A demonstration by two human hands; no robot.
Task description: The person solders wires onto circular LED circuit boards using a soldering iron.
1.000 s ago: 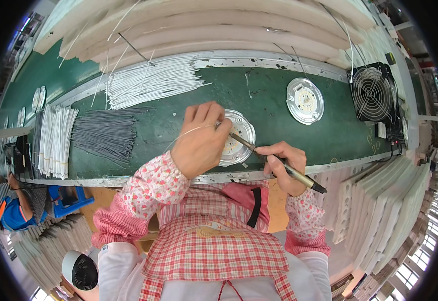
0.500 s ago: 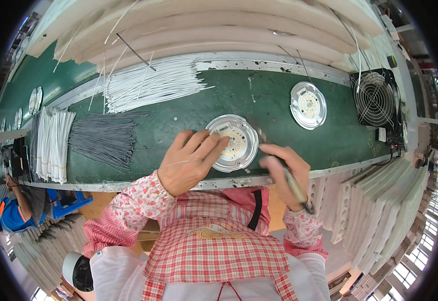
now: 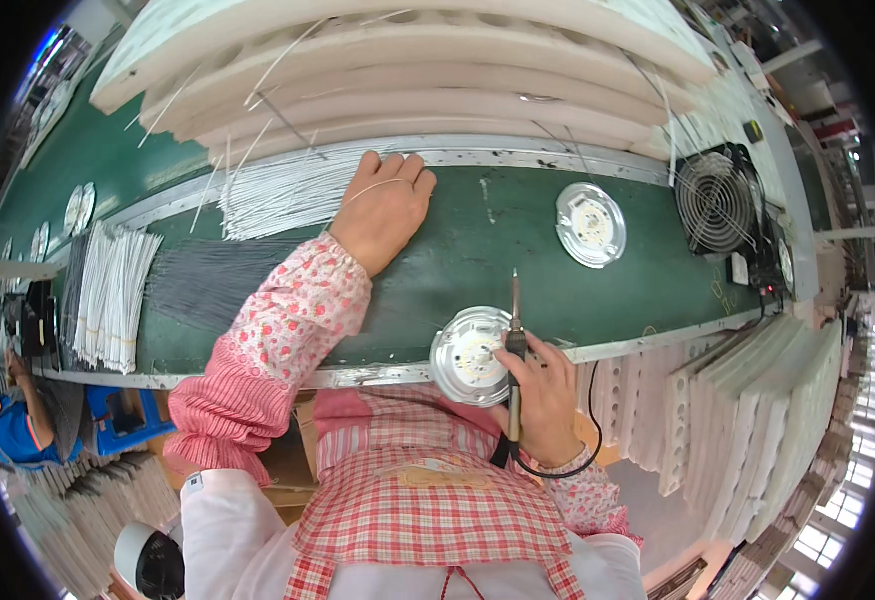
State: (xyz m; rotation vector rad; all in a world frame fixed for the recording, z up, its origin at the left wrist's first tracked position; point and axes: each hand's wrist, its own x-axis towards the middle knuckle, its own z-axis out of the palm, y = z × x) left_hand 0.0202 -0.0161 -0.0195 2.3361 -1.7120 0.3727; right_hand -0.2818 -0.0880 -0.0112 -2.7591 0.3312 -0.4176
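Observation:
My left hand [image 3: 387, 210] reaches to the right end of the heap of white wires [image 3: 282, 195]. Its fingers curl down away from view, so whatever they pinch is hidden. At the front edge of the table, my right hand [image 3: 545, 395] grips a soldering iron [image 3: 514, 385] with its tip pointing away from me. The same hand also holds a round silver LED lamp plate [image 3: 467, 350], which overlaps the table edge; the iron crosses its right side. A similar LED lamp plate [image 3: 591, 226] lies farther back on the right.
Dark wires [image 3: 212, 285] and a bundle of white wires [image 3: 112, 300] lie at left. A black fan with a round grille [image 3: 717, 203] stands at the far right. Foam trays [image 3: 407, 60] are stacked behind the green table [image 3: 437, 260]. Another person [image 3: 27, 415] is at far left.
My left hand has left the lamp plate and moved up to the white wires. The plate has come toward me to the table edge, now in my right hand with the iron turned upright.

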